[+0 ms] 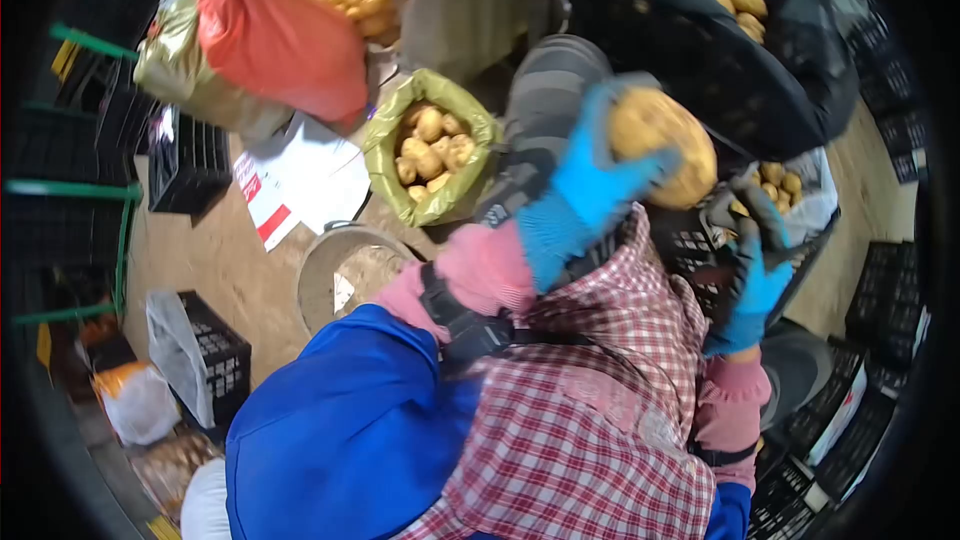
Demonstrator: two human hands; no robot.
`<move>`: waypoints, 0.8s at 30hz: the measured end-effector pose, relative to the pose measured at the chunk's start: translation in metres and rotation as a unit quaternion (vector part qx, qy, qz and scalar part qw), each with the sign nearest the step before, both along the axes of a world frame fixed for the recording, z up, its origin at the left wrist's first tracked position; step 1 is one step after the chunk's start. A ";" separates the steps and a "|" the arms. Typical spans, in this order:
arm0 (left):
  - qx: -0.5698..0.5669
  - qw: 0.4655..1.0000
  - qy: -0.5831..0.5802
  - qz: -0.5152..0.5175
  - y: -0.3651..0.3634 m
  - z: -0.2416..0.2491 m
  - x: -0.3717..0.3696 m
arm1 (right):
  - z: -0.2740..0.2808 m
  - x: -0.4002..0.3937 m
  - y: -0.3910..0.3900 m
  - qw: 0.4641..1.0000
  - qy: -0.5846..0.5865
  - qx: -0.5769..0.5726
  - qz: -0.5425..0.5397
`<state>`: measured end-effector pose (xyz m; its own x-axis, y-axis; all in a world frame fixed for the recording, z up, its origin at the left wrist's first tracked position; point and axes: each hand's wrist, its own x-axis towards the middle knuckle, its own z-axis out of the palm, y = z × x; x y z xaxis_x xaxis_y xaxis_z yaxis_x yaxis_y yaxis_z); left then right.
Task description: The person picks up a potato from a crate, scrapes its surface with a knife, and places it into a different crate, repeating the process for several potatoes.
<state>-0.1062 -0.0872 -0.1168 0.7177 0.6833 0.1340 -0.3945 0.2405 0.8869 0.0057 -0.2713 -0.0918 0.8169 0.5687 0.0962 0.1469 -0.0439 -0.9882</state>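
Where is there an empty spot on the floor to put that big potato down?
Bare floor lies between the black crate, the round basin and the lower crate. Around the left hand holding the potato, crates and potato bags crowd everything.

Blue gloves (590, 190); tan potato (665, 145); red-white checked apron (600, 410); green sack (430, 145).

Rubbery gloves, rough potato

The left hand (590, 185) wears a matt blue glove, seemingly rubber-coated, round a dull, rough-skinned potato (665, 145); checked cloth apron (590, 410); glossy green plastic sack (430, 145); black plastic crate (190, 165).
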 end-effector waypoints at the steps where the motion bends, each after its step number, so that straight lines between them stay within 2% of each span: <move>1: 0.045 0.996 -0.004 0.081 0.023 0.007 -0.020 | -0.001 0.005 -0.004 1.000 -0.009 -0.020 -0.013; 2: 0.035 0.990 -0.031 0.133 0.047 0.011 -0.036 | -0.002 0.011 -0.007 0.999 -0.017 -0.040 -0.026; 3: 0.034 0.987 0.031 0.156 0.074 0.012 -0.060 | -0.006 0.020 -0.014 0.997 -0.030 -0.061 -0.035; 4: 0.070 0.975 0.095 0.190 0.111 -0.014 -0.080 | -0.016 0.031 -0.021 0.996 -0.043 -0.065 -0.052; 5: 0.031 0.975 0.154 0.156 0.138 -0.036 -0.101 | -0.030 0.042 -0.029 0.994 -0.055 -0.069 -0.069; 6: -0.032 0.960 0.234 0.149 0.165 -0.076 -0.117 | -0.041 0.052 -0.041 0.993 -0.054 -0.075 -0.079; 7: 0.072 0.891 0.438 0.093 0.209 -0.168 -0.153 | -0.059 0.062 -0.059 0.994 0.029 -0.046 -0.094; 8: 0.179 0.832 0.517 0.096 0.220 -0.226 -0.174 | -0.063 0.065 -0.066 0.992 0.044 -0.064 -0.094; 9: 0.201 0.795 0.570 0.047 0.218 -0.257 -0.185 | -0.063 0.063 -0.078 0.989 0.059 -0.083 -0.108; 10: 0.203 0.781 0.590 -0.024 0.222 -0.299 -0.200 | -0.073 0.062 -0.087 0.987 0.076 -0.054 -0.128; 11: 0.332 0.696 0.636 -0.037 0.203 -0.273 -0.184 | -0.077 0.068 -0.099 0.982 0.082 -0.023 -0.169; 12: 0.359 0.710 0.605 -0.030 0.194 -0.249 -0.170 | -0.067 0.070 -0.109 0.976 0.090 -0.027 -0.199; 13: 0.320 0.722 0.614 -0.014 0.192 -0.222 -0.155 | -0.056 0.075 -0.121 0.968 0.102 -0.033 -0.227; 14: 0.368 0.761 0.528 0.079 0.212 -0.249 -0.165 | -0.052 0.088 -0.145 0.963 0.089 -0.024 -0.255; 15: 0.468 0.766 0.427 0.109 0.219 -0.216 -0.152 | -0.055 0.099 -0.170 0.959 0.083 -0.015 -0.270; 16: 0.463 0.743 0.462 0.143 0.219 -0.173 -0.130 | -0.042 0.110 -0.185 0.955 0.056 -0.035 -0.288; 17: 0.463 0.776 0.382 0.194 0.186 -0.109 -0.093 | -0.021 0.123 -0.196 0.954 0.030 -0.053 -0.294; 18: 0.400 0.856 0.257 0.203 0.147 -0.063 -0.053 | -0.010 0.136 -0.209 0.943 0.068 -0.010 -0.326; 19: 0.422 0.859 0.216 0.192 0.094 -0.015 -0.017 | -0.004 0.146 -0.224 0.929 0.108 0.034 -0.353; 20: 0.455 0.861 0.186 0.134 0.045 0.014 0.016 | -0.001 0.154 -0.239 0.911 0.149 0.078 -0.376; 21: 0.539 0.831 0.137 0.018 -0.005 0.041 0.055 | 0.001 0.161 -0.255 0.932 0.080 0.056 -0.349; 22: 0.513 0.844 0.126 -0.099 -0.056 0.046 0.091 | -0.009 0.160 -0.268 0.944 -0.022 0.029 -0.329; 23: 0.517 0.811 0.138 -0.236 -0.086 0.032 0.132 | -0.018 0.166 -0.282 0.945 -0.123 0.000 -0.304; 24: 0.484 0.797 0.154 -0.327 -0.122 0.007 0.177 | -0.019 0.167 -0.289 0.942 -0.056 0.022 -0.329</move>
<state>0.0704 -0.2089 -0.1103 0.9787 -0.1672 0.1194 -0.1932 -0.5514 0.8116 0.1731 -0.5607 -0.1112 0.9748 -0.0637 0.2138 0.2050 -0.1215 -0.9712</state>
